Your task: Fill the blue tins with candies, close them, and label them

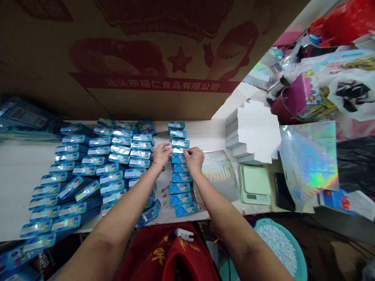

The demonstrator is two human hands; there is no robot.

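Note:
A column of small blue candy boxes (181,188) stands in front of me. The nearer boxes show printed blue tops, while the farther ones carry a shiny silver strip on top. At the box in the middle of the column, my left hand (162,153) has thumb and forefinger closed at the left end of a shiny strip (178,151). On the opposite end my right hand (194,159) pinches with its fingertips. Whether the strip is fully stuck to the box cannot be made out. A shiny silver sheet (219,171) lies right of the column, partly behind my right forearm.
Several rows of blue boxes (113,177) fill the left side of the table. A large cardboard carton (146,105) walls off the back. White folded card pieces (254,132), a green scale (255,185) and a black phone (284,192) are right; a teal basin (300,257) stands below.

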